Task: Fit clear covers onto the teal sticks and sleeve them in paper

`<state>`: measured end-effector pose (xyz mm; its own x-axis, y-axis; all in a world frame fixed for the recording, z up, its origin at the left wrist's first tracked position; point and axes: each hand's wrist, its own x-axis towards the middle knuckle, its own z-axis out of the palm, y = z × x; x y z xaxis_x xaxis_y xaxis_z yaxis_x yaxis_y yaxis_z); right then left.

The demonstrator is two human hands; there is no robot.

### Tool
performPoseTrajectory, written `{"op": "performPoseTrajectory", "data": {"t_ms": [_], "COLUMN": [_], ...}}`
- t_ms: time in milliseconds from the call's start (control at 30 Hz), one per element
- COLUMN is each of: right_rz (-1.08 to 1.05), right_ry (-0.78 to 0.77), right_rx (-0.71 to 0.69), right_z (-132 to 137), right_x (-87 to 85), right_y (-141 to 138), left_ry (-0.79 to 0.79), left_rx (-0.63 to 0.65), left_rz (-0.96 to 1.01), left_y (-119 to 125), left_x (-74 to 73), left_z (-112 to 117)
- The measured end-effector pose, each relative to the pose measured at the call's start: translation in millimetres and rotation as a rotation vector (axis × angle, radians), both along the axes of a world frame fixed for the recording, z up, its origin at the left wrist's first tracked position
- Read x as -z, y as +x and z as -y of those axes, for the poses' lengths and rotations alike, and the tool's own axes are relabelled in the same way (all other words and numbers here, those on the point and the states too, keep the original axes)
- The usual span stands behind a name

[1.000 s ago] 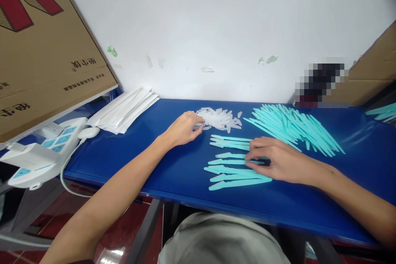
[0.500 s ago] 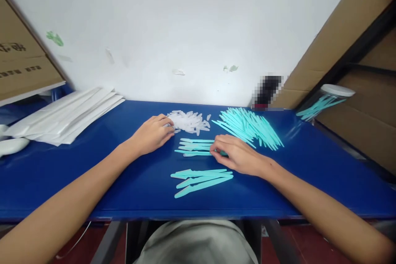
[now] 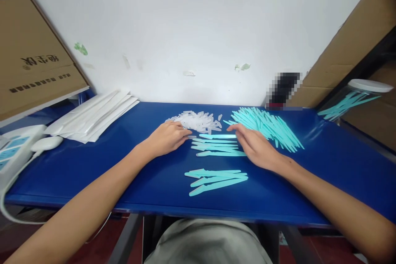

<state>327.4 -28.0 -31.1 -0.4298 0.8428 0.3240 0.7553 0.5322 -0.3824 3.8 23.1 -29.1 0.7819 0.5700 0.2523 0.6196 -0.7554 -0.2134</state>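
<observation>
Translucent white blade caps (image 3: 198, 121) lie in a loose pile beyond my left hand (image 3: 170, 137). Its fingers are pinched together on a single cap (image 3: 192, 137), whose end shows at the fingertips. My right hand (image 3: 255, 144) grips the handle end of a teal eyebrow razor (image 3: 216, 136), the blade end pointing left toward that cap. Just below this razor is a row of capped razors (image 3: 215, 147), partly behind my right fingers. Nearer the table edge, several razors without caps (image 3: 216, 179) overlap in a fan. A large heap of teal razors (image 3: 267, 127) sits behind my right hand.
White paper-like sleeves (image 3: 95, 115) are stacked at the left, near a power strip (image 3: 21, 144) with a white plug and cable. A lidded clear jar (image 3: 352, 99) of razors stands at the right. Cardboard (image 3: 37, 49) and a wall border the blue table (image 3: 102, 165).
The view has swung left. My right hand has moved from the row to a razor just above it. My left hand has drawn a cap from the pile toward that razor.
</observation>
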Motion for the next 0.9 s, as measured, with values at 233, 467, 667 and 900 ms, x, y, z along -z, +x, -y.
{"op": "performPoseTrajectory", "data": {"t_ms": [233,467,667,900], "right_rz": [0.007,0.055,0.042,0.033], "right_ry": [0.038,0.032,0.074,0.118], "right_rx": [0.009,-0.004,-0.02,-0.033], "right_z": [0,-3,-2,1], "right_x": [1.1,4.4,2.8,-1.0], "right_y": [-1,-1,0,-2], "left_ry": [-0.029,-0.053,-0.004,0.0], "left_rx": [-0.008,-0.074,-0.036,0.058], "left_rz": [-0.028,-0.042,0.117,0.269], "left_y": [5,10,11,9], "left_x": [-0.3,-1.3,-6.6,-7.4], "left_z": [1,3,8,11]}}
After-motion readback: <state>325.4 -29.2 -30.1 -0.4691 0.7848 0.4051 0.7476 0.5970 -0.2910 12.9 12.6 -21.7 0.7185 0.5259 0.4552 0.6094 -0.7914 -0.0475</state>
